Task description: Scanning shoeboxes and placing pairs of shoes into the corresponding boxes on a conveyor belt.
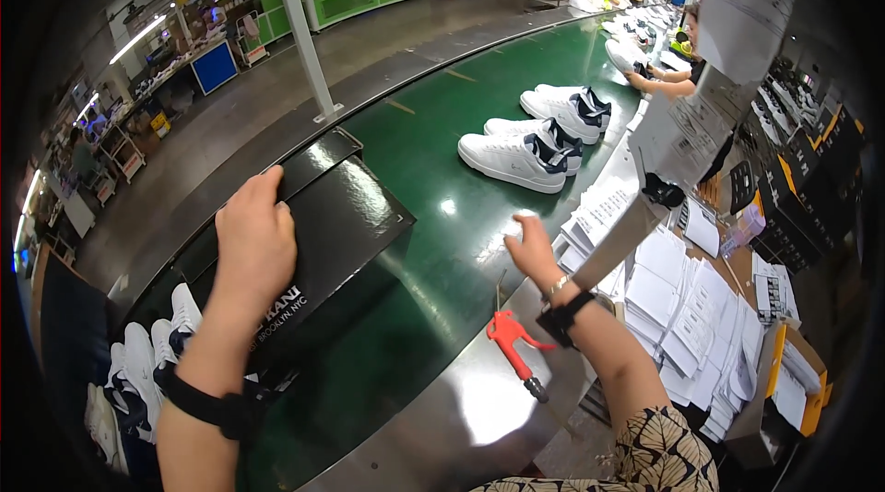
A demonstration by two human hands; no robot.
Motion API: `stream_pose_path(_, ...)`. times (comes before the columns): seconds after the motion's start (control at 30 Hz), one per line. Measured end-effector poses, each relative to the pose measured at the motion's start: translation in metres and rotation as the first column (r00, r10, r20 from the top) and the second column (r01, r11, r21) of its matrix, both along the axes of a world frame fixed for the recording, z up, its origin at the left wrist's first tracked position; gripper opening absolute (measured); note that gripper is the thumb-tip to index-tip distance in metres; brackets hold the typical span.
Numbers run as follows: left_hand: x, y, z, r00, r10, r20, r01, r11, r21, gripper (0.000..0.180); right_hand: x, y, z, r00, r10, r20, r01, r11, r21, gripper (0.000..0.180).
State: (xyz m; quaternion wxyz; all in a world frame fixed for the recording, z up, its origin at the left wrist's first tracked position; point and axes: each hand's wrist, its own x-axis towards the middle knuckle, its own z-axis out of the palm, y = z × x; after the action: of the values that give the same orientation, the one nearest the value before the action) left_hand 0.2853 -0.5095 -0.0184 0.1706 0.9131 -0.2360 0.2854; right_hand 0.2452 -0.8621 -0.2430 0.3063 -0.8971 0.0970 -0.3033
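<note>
A glossy black shoe box [341,215] lies on the green conveyor belt [433,298] at the left. My left hand [258,238] is closed over its left side, fingers bent onto the lid; the fingertips are partly hidden. Over the belt's right edge, my right hand [535,250] is open, thumb and forefinger apart, with nothing in it. A red air blow gun [507,344] with a thin nozzle is just below it. Beyond my right hand stand white sneakers [512,160] with dark blue linings, in pairs on the belt.
More white sneakers [138,363] line the belt's near left side. Stacked white papers [682,298] cover the bench at right, beside a metal post [613,248] with hanging sheets. A co-worker's arm [668,84] reaches toward shoes farther up. Another post [304,40] rises beyond the belt.
</note>
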Motion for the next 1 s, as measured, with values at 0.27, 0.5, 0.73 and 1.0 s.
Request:
stream_pose_path(0.27,-0.019,0.005,-0.014,0.994,0.045,0.103,-0.045,0.999,-0.001,0.036,0.094,-0.061,0.016,0.844,-0.459,-0.277,0.492,0.869,0.058,0.043)
stream_pose_path(0.5,-0.02,0.003,-0.014,0.997,0.056,0.059,-0.06,0.995,0.077,0.035,0.12,-0.104,0.018,0.738,-0.608,-0.295,0.67,0.714,0.205,0.05)
stream_pose_path(0.73,-0.032,0.004,-0.008,0.998,0.046,0.031,-0.049,0.995,0.09,0.034,0.136,-0.128,0.018,0.755,-0.512,-0.41,0.643,0.701,0.308,0.068)
stream_pose_path(1.0,-0.032,0.011,-0.009,0.999,0.048,0.024,-0.05,0.995,0.092,0.035,0.133,-0.118,-0.001,0.739,-0.615,-0.276,0.652,0.755,0.065,0.06)
